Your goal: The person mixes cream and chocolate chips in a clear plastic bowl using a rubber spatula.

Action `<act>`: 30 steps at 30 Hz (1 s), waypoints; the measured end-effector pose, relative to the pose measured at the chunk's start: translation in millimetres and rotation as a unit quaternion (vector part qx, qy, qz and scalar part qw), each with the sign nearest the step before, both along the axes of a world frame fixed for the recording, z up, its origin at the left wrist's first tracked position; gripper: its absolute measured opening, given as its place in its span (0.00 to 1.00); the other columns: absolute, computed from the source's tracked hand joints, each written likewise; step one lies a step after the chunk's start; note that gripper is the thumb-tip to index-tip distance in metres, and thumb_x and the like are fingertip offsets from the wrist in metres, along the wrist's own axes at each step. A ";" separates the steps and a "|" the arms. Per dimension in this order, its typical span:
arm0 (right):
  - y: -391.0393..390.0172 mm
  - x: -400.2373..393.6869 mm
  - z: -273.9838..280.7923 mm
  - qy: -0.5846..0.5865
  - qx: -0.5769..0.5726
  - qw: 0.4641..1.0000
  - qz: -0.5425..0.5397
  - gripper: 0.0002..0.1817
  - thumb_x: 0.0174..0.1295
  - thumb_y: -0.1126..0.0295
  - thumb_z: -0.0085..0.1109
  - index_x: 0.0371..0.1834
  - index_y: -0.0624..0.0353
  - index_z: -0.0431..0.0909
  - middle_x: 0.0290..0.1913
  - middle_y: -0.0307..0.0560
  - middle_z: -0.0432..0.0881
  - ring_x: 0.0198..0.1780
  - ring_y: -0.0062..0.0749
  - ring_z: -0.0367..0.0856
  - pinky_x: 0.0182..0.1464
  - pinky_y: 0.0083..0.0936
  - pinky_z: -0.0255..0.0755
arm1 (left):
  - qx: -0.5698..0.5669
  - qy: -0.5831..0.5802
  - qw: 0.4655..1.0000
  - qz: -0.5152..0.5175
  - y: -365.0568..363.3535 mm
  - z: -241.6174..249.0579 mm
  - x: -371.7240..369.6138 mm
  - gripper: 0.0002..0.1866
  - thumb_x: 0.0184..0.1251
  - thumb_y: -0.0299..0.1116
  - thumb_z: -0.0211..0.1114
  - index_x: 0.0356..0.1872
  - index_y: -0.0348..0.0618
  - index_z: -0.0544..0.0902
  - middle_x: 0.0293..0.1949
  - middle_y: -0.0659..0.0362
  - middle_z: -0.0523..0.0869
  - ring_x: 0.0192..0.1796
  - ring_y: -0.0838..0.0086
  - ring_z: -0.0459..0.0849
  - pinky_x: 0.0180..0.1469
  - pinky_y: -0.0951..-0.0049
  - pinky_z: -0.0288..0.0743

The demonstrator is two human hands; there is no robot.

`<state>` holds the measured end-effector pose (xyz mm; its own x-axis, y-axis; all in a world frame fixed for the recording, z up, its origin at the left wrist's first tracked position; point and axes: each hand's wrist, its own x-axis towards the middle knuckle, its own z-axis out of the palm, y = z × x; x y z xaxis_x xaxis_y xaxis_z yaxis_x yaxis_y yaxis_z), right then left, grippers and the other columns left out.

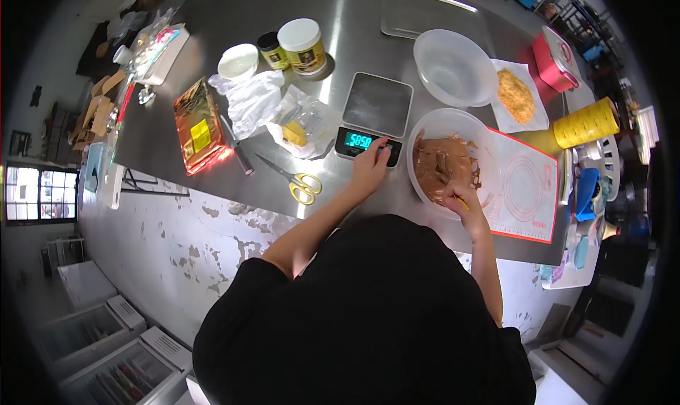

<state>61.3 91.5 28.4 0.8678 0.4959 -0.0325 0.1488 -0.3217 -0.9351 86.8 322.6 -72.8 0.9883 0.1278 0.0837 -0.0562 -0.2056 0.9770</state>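
Note:
My left hand (371, 166) is at the front panel of a digital kitchen scale (377, 102), its fingertips on the buttons beside the lit display. Nothing is held in that hand, and the scale's platform is bare. My right hand (464, 201) is closed around a utensil with a yellow handle (462, 204), over the near side of a white plastic bowl (418, 166). Inside the bowl lies a thick brown chocolate-like mixture (443, 163), smeared up the walls. The utensil's working end is not clearly visible. Part of the bowl stands over a red-edged baking mat (525, 185).
Yellow-handled scissors (304, 187), a knife (237, 146), a copper foil packet (200, 132) and crumpled wrapping (255, 102) lie leftward. Behind are tubs (303, 47). An empty translucent bowl (453, 65), orange crumbs on paper (516, 97) and a yellow roll (586, 123) sit rightward.

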 end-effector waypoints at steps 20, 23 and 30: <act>76.9 -17.6 17.8 -0.156 -0.166 0.971 -0.068 0.09 0.48 0.69 0.60 0.28 0.63 0.73 0.30 0.46 0.71 0.35 0.34 0.73 0.36 0.26 0.67 | 0.112 0.039 0.944 0.309 180.9 -12.5 -91.8 0.09 0.58 0.25 0.53 0.39 0.36 0.76 0.27 0.59 0.76 0.21 0.77 0.72 0.28 0.78 0.70; 83.2 -20.9 12.4 -0.156 -0.186 0.966 -0.084 0.09 0.46 0.71 0.60 0.28 0.63 0.73 0.31 0.47 0.72 0.35 0.37 0.73 0.37 0.28 0.67 | -0.035 0.121 0.951 0.281 188.7 -11.8 -85.9 0.10 0.61 0.25 0.48 0.41 0.37 0.75 0.28 0.59 0.77 0.20 0.79 0.73 0.24 0.80 0.70; 109.2 -38.6 13.8 -0.199 -0.166 0.953 -0.161 0.07 0.45 0.73 0.60 0.27 0.62 0.74 0.30 0.47 0.71 0.34 0.39 0.73 0.36 0.28 0.67 | 0.090 0.054 0.976 0.193 189.4 -18.5 -59.7 0.29 0.46 0.23 0.62 0.54 0.36 0.65 0.42 0.55 0.73 0.42 0.73 0.73 0.40 0.76 0.72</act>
<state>22.6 200.7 42.2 0.9495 0.2221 0.2215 0.3137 -0.6780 -0.6648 27.1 511.9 -91.3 0.8737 0.4850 0.0373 0.1610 -0.3607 0.9187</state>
